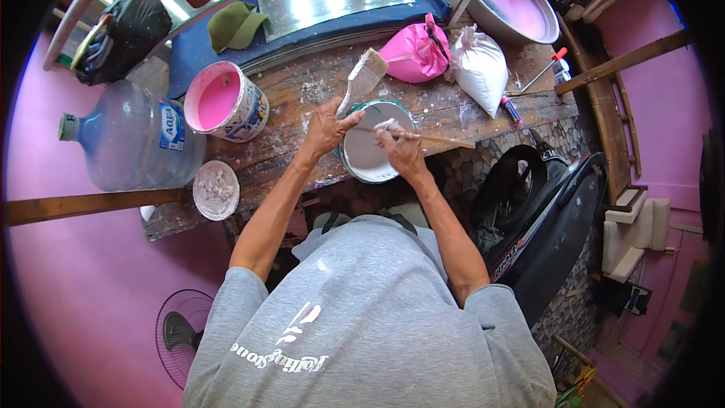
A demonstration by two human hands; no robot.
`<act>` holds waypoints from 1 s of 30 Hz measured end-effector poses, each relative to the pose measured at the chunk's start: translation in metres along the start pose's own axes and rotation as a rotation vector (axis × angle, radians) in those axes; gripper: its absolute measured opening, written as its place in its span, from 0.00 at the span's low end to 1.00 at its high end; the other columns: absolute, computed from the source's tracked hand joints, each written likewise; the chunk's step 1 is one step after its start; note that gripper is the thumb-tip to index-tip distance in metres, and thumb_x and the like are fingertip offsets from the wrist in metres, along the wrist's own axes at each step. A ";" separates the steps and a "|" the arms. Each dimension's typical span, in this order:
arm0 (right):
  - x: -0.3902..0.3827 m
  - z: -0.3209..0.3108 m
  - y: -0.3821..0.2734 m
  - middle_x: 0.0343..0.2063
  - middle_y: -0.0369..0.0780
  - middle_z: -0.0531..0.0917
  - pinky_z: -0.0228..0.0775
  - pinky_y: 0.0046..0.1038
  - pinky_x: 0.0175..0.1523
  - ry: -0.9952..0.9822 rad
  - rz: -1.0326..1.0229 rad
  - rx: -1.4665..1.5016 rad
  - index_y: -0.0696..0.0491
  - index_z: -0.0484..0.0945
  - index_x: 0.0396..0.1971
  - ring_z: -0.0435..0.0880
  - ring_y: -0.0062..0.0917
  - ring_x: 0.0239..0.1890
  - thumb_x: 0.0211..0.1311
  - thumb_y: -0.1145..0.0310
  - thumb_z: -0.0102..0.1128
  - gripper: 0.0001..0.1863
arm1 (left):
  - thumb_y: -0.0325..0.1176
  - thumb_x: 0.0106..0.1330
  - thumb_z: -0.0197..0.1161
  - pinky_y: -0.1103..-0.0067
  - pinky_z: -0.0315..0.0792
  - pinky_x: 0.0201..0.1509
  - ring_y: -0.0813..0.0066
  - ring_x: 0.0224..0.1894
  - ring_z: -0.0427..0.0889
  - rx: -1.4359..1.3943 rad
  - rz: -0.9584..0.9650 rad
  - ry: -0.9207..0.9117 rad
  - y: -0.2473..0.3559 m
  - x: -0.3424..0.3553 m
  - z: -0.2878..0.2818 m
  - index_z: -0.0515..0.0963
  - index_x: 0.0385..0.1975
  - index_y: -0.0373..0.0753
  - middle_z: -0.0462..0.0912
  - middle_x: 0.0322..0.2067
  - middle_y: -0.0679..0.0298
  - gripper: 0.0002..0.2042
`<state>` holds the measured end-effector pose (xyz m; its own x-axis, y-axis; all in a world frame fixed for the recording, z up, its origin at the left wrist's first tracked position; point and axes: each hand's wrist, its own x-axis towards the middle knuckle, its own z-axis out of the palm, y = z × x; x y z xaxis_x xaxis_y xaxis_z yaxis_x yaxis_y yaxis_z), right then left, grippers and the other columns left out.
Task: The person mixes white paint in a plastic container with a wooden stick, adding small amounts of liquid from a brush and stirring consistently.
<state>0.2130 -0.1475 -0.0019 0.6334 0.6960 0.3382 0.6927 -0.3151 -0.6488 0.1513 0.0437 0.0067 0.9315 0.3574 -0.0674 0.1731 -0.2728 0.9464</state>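
Pink walls [75,272] enclosed a paint-spattered plank worktop [302,79] crowded by a translucent blue water jug [124,143], a round pink-paint bucket [245,117], a pink plastic bag [415,53] and a white plastic bag [481,68]. Bare forearms [270,223] converged over a whitish-paint bucket [375,178] at its near edge: the left hand [325,130] curled tightly around a paintbrush [365,77], the right hand [402,155] around a slim wooden stick [442,140].

The left fingers [350,120] partly hide the brush [365,78]; the fan [180,332] (lower left) is partly behind the grey shirt [362,310].
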 end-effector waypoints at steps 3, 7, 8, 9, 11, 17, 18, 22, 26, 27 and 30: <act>-0.012 -0.002 0.028 0.21 0.42 0.82 0.74 0.27 0.31 0.137 -0.140 -0.276 0.59 0.77 0.27 0.81 0.24 0.22 0.60 0.72 0.50 0.08 | 0.45 0.59 0.66 0.77 0.71 0.35 0.79 0.30 0.77 0.042 -0.032 -0.040 -0.009 0.003 -0.003 0.78 0.38 0.36 0.81 0.26 0.63 0.18; -0.034 -0.002 -0.004 0.24 0.44 0.78 0.69 0.39 0.30 -0.091 0.311 0.333 0.56 0.78 0.29 0.79 0.34 0.24 0.54 0.74 0.54 0.05 | 0.43 0.59 0.66 0.78 0.71 0.33 0.82 0.28 0.76 -0.025 0.008 -0.009 -0.012 0.002 -0.003 0.78 0.37 0.36 0.81 0.25 0.66 0.16; -0.031 0.002 -0.008 0.22 0.43 0.79 0.70 0.34 0.31 -0.099 0.166 0.268 0.57 0.78 0.28 0.80 0.29 0.24 0.57 0.72 0.52 0.06 | 0.43 0.59 0.66 0.78 0.71 0.33 0.82 0.28 0.76 -0.030 0.020 -0.003 -0.008 0.001 -0.003 0.78 0.38 0.36 0.81 0.25 0.67 0.16; -0.026 0.003 -0.010 0.21 0.42 0.80 0.71 0.32 0.32 -0.099 0.096 0.236 0.58 0.78 0.28 0.80 0.27 0.24 0.59 0.71 0.51 0.07 | 0.42 0.59 0.66 0.78 0.71 0.33 0.82 0.28 0.76 -0.036 0.033 0.004 -0.005 -0.001 -0.002 0.78 0.38 0.36 0.81 0.25 0.67 0.16; -0.010 0.006 -0.008 0.19 0.41 0.79 0.71 0.29 0.32 -0.004 0.008 0.164 0.58 0.77 0.27 0.80 0.26 0.24 0.60 0.71 0.51 0.08 | 0.42 0.60 0.66 0.79 0.71 0.33 0.82 0.29 0.76 -0.020 0.011 -0.014 -0.006 -0.001 -0.003 0.78 0.39 0.36 0.81 0.25 0.67 0.16; -0.024 -0.009 0.006 0.22 0.44 0.76 0.65 0.38 0.31 0.140 -0.210 -0.370 0.58 0.74 0.26 0.75 0.37 0.23 0.58 0.72 0.51 0.06 | 0.42 0.60 0.65 0.79 0.71 0.34 0.82 0.30 0.75 -0.017 -0.021 -0.008 -0.008 -0.002 -0.010 0.78 0.40 0.36 0.81 0.27 0.66 0.16; -0.028 -0.006 -0.003 0.21 0.44 0.75 0.65 0.39 0.30 0.030 0.030 0.012 0.58 0.74 0.25 0.75 0.37 0.22 0.58 0.72 0.51 0.06 | 0.42 0.60 0.65 0.79 0.71 0.35 0.82 0.30 0.76 -0.022 -0.019 -0.004 -0.011 -0.001 -0.011 0.78 0.41 0.36 0.81 0.28 0.66 0.17; -0.016 0.008 -0.017 0.20 0.45 0.74 0.64 0.41 0.29 -0.001 0.093 0.288 0.58 0.74 0.25 0.74 0.37 0.21 0.57 0.73 0.52 0.06 | 0.42 0.61 0.65 0.79 0.71 0.35 0.82 0.31 0.76 -0.008 -0.003 -0.006 -0.005 -0.003 -0.011 0.78 0.41 0.35 0.81 0.29 0.67 0.17; -0.010 0.009 0.013 0.27 0.40 0.77 0.65 0.39 0.33 0.216 -0.193 -0.192 0.55 0.77 0.29 0.76 0.32 0.27 0.54 0.72 0.56 0.04 | 0.41 0.61 0.64 0.78 0.71 0.36 0.81 0.31 0.76 0.047 0.030 0.014 0.002 -0.006 -0.014 0.78 0.41 0.35 0.81 0.29 0.67 0.16; -0.013 0.007 0.017 0.29 0.39 0.78 0.66 0.39 0.35 0.349 -0.324 -0.394 0.54 0.77 0.30 0.76 0.31 0.30 0.53 0.72 0.56 0.05 | 0.41 0.62 0.64 0.78 0.71 0.36 0.81 0.31 0.76 0.027 0.008 0.014 -0.002 -0.007 -0.017 0.78 0.41 0.36 0.81 0.29 0.67 0.15; -0.028 0.009 0.001 0.30 0.40 0.78 0.66 0.39 0.37 0.160 -0.278 -0.422 0.56 0.77 0.29 0.77 0.32 0.33 0.52 0.74 0.55 0.05 | 0.42 0.62 0.64 0.78 0.70 0.35 0.81 0.31 0.75 0.091 -0.013 0.042 -0.018 -0.005 -0.022 0.78 0.40 0.36 0.81 0.28 0.67 0.15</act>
<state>0.1927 -0.1617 -0.0185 0.4280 0.6936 0.5794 0.8997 -0.3881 -0.1999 0.1367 0.0663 -0.0028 0.9148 0.3987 -0.0646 0.2158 -0.3473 0.9126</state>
